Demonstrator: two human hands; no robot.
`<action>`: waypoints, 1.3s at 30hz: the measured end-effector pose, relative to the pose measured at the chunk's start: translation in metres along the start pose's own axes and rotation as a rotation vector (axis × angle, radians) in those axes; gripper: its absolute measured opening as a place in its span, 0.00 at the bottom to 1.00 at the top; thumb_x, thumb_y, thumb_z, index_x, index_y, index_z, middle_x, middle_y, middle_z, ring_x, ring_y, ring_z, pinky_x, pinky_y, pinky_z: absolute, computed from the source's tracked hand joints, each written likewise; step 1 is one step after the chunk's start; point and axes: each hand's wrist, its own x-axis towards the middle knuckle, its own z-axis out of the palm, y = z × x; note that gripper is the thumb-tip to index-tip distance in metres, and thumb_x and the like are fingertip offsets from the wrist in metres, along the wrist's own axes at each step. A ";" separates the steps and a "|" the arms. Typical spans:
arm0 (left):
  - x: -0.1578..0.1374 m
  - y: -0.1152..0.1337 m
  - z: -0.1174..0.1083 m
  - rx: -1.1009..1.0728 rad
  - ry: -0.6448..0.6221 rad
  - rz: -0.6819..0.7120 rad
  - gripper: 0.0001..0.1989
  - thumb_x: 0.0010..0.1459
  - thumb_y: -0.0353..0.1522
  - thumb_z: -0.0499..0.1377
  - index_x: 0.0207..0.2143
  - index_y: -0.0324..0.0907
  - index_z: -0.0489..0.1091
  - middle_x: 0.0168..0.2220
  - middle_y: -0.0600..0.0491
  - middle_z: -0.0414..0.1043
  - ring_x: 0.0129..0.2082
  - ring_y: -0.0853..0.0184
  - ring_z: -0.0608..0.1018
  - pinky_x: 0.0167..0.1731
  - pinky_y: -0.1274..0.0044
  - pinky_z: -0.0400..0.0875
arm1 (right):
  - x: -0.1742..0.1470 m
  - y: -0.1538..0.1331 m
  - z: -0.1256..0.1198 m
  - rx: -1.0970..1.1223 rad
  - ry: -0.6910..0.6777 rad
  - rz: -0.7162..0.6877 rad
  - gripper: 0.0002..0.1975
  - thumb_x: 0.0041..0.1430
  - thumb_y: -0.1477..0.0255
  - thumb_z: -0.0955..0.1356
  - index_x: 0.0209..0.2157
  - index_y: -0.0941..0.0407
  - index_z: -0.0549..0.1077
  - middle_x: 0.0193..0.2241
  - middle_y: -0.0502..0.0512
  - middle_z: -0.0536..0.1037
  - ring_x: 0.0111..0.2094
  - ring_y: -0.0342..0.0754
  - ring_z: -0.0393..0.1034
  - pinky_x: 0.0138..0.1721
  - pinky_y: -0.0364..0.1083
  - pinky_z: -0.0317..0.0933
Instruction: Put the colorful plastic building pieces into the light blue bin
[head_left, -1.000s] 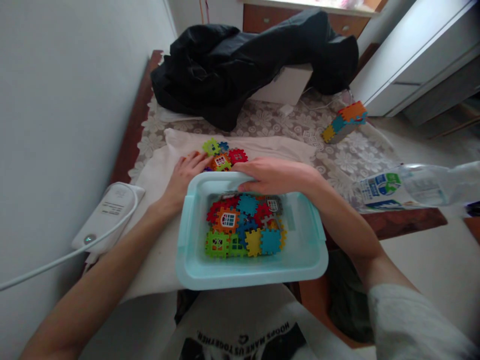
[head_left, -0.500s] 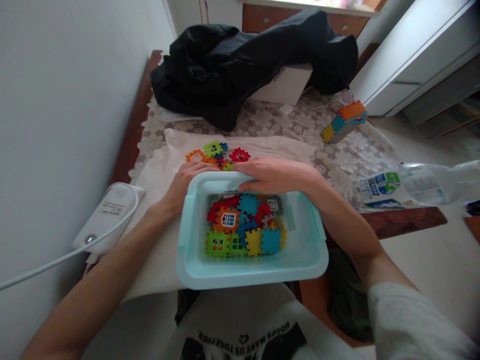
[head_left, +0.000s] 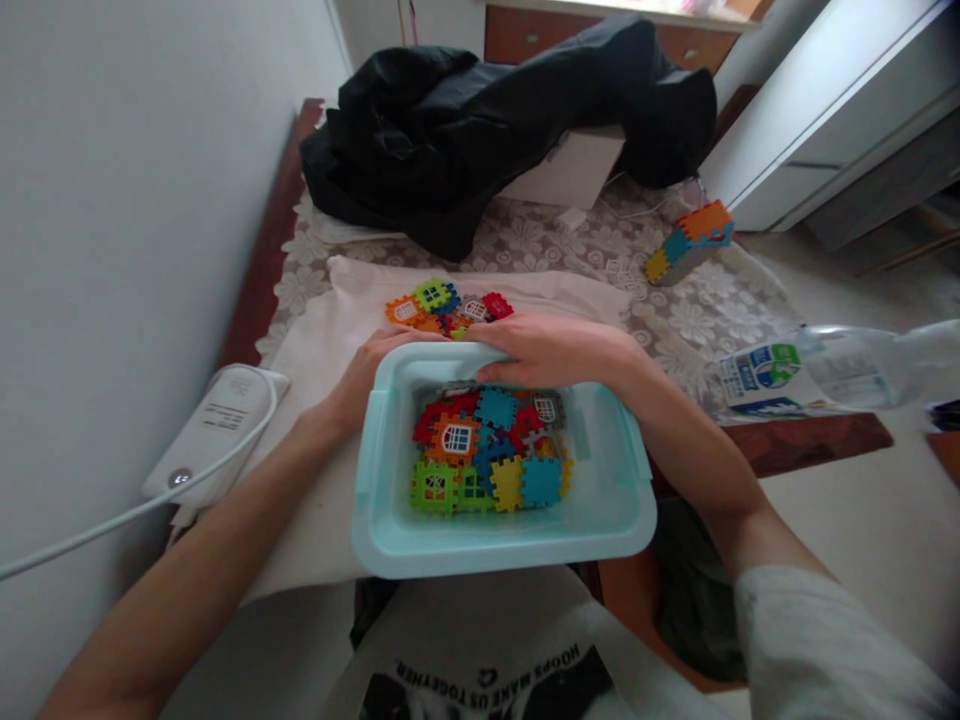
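Head view shows your right hand clamped over the teal bin's far rim at frame centre; your left hand rests against its left corner, grip unclear

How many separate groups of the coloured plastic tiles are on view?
3. One pile lies in the bin, one loose pile sits on the cloth beyond the bin by the left hand, and one built block stands far right. Hands may hide more.
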 end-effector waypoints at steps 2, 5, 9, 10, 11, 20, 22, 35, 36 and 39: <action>-0.001 0.002 -0.001 -0.013 0.044 0.015 0.20 0.67 0.38 0.63 0.56 0.40 0.83 0.56 0.44 0.87 0.58 0.53 0.84 0.69 0.58 0.73 | 0.000 -0.001 0.000 -0.011 -0.005 -0.004 0.14 0.80 0.60 0.68 0.55 0.55 0.74 0.48 0.58 0.84 0.47 0.56 0.78 0.46 0.50 0.60; -0.003 0.001 -0.001 -0.043 0.122 0.051 0.19 0.65 0.38 0.67 0.56 0.42 0.83 0.56 0.46 0.88 0.55 0.54 0.86 0.63 0.62 0.77 | -0.001 -0.002 -0.001 -0.025 -0.018 -0.004 0.14 0.81 0.60 0.68 0.57 0.55 0.73 0.49 0.58 0.84 0.47 0.55 0.77 0.47 0.50 0.60; -0.003 -0.001 0.002 -0.147 0.172 0.090 0.16 0.65 0.37 0.69 0.53 0.44 0.83 0.53 0.50 0.88 0.50 0.56 0.86 0.56 0.65 0.80 | -0.002 -0.004 -0.003 0.002 -0.022 0.021 0.13 0.81 0.60 0.69 0.56 0.54 0.74 0.50 0.58 0.85 0.49 0.55 0.77 0.49 0.50 0.62; -0.003 -0.001 0.003 -0.161 0.205 0.094 0.14 0.65 0.37 0.69 0.52 0.44 0.84 0.51 0.50 0.88 0.48 0.57 0.86 0.53 0.66 0.80 | -0.002 -0.005 -0.004 0.009 -0.021 0.025 0.13 0.81 0.60 0.69 0.56 0.53 0.74 0.50 0.57 0.85 0.49 0.56 0.77 0.49 0.50 0.63; -0.002 0.000 0.004 -0.162 0.256 0.097 0.14 0.65 0.37 0.69 0.50 0.43 0.84 0.49 0.49 0.88 0.45 0.58 0.85 0.49 0.67 0.79 | -0.003 -0.005 -0.004 0.012 -0.019 0.027 0.13 0.81 0.60 0.69 0.56 0.53 0.75 0.50 0.57 0.85 0.49 0.56 0.78 0.50 0.50 0.63; -0.005 0.016 0.004 -0.148 0.559 0.006 0.14 0.69 0.44 0.70 0.50 0.47 0.83 0.49 0.50 0.86 0.44 0.61 0.83 0.46 0.67 0.77 | -0.002 -0.007 -0.004 -0.052 -0.028 0.011 0.16 0.82 0.60 0.68 0.58 0.56 0.74 0.52 0.62 0.86 0.51 0.58 0.79 0.51 0.52 0.65; -0.004 0.014 0.002 -0.203 0.680 -0.030 0.14 0.70 0.45 0.70 0.51 0.48 0.81 0.49 0.52 0.85 0.41 0.64 0.81 0.43 0.68 0.75 | -0.002 -0.006 -0.003 -0.061 -0.026 0.007 0.16 0.82 0.59 0.67 0.59 0.55 0.74 0.53 0.62 0.85 0.52 0.58 0.80 0.52 0.52 0.65; -0.003 0.025 -0.024 -0.969 0.477 -0.065 0.25 0.63 0.42 0.71 0.63 0.62 0.77 0.49 0.53 0.80 0.38 0.67 0.76 0.33 0.74 0.68 | -0.002 -0.004 -0.002 -0.047 -0.032 0.007 0.15 0.82 0.59 0.67 0.60 0.54 0.74 0.54 0.62 0.85 0.54 0.59 0.80 0.54 0.53 0.67; -0.003 0.025 -0.024 -0.992 0.457 -0.074 0.27 0.62 0.41 0.71 0.63 0.62 0.77 0.49 0.52 0.81 0.37 0.67 0.75 0.32 0.73 0.69 | -0.002 -0.004 -0.002 -0.048 -0.032 0.010 0.16 0.82 0.59 0.67 0.60 0.54 0.74 0.54 0.62 0.85 0.54 0.59 0.80 0.54 0.53 0.67; -0.005 0.027 -0.024 -1.098 0.461 -0.073 0.26 0.54 0.35 0.71 0.56 0.57 0.80 0.46 0.50 0.80 0.33 0.67 0.74 0.30 0.74 0.70 | -0.001 -0.005 -0.003 -0.048 -0.029 0.011 0.16 0.81 0.59 0.67 0.60 0.54 0.74 0.55 0.63 0.85 0.54 0.60 0.80 0.54 0.53 0.68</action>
